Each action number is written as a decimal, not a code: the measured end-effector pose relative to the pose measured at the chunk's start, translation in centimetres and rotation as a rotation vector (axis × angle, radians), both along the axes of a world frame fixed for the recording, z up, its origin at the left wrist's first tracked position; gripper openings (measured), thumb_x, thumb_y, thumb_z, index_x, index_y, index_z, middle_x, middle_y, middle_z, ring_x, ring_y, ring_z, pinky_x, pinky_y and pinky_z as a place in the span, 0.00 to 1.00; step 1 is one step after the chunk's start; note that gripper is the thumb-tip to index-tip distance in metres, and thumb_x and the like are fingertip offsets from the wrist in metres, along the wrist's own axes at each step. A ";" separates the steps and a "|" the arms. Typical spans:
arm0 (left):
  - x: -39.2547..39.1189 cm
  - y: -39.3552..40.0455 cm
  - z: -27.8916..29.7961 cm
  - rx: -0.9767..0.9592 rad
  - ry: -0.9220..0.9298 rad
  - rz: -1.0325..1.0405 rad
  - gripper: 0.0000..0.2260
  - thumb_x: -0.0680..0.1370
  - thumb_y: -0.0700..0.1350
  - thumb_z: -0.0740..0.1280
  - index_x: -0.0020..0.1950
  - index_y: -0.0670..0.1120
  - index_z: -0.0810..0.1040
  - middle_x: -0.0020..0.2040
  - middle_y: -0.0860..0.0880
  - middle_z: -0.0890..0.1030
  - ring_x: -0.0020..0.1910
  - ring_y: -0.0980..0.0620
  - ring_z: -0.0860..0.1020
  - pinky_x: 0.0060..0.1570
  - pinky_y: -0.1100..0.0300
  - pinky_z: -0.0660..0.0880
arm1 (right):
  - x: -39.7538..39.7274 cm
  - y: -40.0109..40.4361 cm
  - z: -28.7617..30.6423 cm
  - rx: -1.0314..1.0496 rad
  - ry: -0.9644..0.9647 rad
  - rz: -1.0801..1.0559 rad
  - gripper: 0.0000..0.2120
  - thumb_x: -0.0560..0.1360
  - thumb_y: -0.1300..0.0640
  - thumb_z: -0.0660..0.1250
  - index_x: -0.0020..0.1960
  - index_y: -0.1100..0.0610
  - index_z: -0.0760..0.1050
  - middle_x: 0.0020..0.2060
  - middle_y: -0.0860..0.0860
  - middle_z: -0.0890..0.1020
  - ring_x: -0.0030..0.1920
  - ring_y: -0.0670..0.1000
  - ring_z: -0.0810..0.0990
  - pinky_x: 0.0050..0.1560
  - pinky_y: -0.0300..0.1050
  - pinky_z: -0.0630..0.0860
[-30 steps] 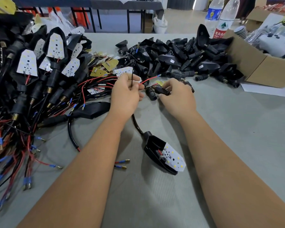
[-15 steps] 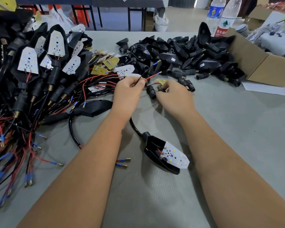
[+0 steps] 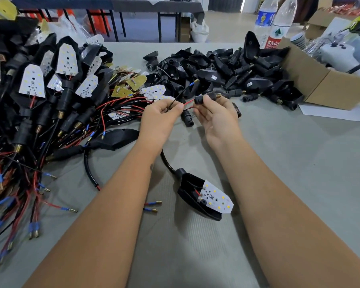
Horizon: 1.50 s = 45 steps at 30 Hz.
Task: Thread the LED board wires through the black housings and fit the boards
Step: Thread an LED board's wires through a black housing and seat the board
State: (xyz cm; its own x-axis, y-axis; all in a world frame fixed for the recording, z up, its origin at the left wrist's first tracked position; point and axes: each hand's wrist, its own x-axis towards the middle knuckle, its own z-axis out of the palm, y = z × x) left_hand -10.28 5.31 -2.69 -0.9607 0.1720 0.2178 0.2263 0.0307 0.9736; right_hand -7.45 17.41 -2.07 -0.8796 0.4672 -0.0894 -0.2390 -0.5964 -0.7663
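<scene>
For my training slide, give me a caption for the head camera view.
Left hand pinches red and black wires while right hand holds a black stem piece.

1. Black stem piece: short, round, brass thread at its far end; held up off the table, pinched in right hand.
2. Red and black wires: thin pair with blue-sleeved tips, pinched in left hand, running toward the stem piece.
3. Housing with LED board: black shell lying on the table between the forearms; white arrow-shaped board tilted half out of it, cable leading up toward the hands.
4. Empty black housings: loose pile, far centre.
5. Finished units: heap at left, boards fitted, wires trailing.
</scene>
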 end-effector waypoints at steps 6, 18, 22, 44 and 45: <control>-0.1 0.0 -0.3 -0.021 -0.010 -0.001 0.10 0.77 0.42 0.70 0.36 0.51 0.80 0.37 0.50 0.76 0.39 0.53 0.71 0.45 0.57 0.69 | -0.3 0.3 0.1 -0.141 -0.008 -0.031 0.04 0.80 0.66 0.63 0.53 0.59 0.68 0.43 0.57 0.80 0.41 0.53 0.82 0.51 0.51 0.80; -0.1 -0.7 -0.1 -0.019 -0.053 -0.028 0.10 0.78 0.42 0.69 0.37 0.50 0.80 0.24 0.59 0.68 0.23 0.61 0.62 0.23 0.68 0.60 | -0.1 -0.5 0.0 -0.007 0.019 -0.002 0.04 0.80 0.64 0.63 0.49 0.57 0.69 0.41 0.55 0.80 0.38 0.51 0.82 0.44 0.42 0.78; 0.0 -1.0 0.2 0.011 -0.114 -0.054 0.09 0.77 0.41 0.69 0.37 0.49 0.81 0.23 0.58 0.64 0.23 0.59 0.58 0.22 0.67 0.56 | -0.2 0.3 -0.2 -0.165 0.030 -0.005 0.07 0.81 0.61 0.61 0.58 0.62 0.69 0.42 0.56 0.80 0.39 0.50 0.82 0.43 0.41 0.80; -0.1 -1.1 0.2 0.019 -0.063 0.040 0.09 0.79 0.44 0.67 0.39 0.49 0.79 0.22 0.59 0.67 0.22 0.60 0.61 0.24 0.67 0.59 | 0.7 0.3 0.5 -0.121 0.017 0.083 0.03 0.81 0.61 0.60 0.49 0.60 0.71 0.40 0.55 0.83 0.40 0.51 0.82 0.52 0.45 0.78; -0.1 -1.0 0.2 0.016 -0.055 0.048 0.09 0.79 0.44 0.67 0.39 0.49 0.80 0.22 0.59 0.67 0.22 0.60 0.62 0.24 0.68 0.60 | 0.8 0.4 0.5 -0.122 0.019 0.084 0.04 0.81 0.61 0.60 0.48 0.59 0.72 0.41 0.54 0.83 0.40 0.50 0.83 0.51 0.44 0.78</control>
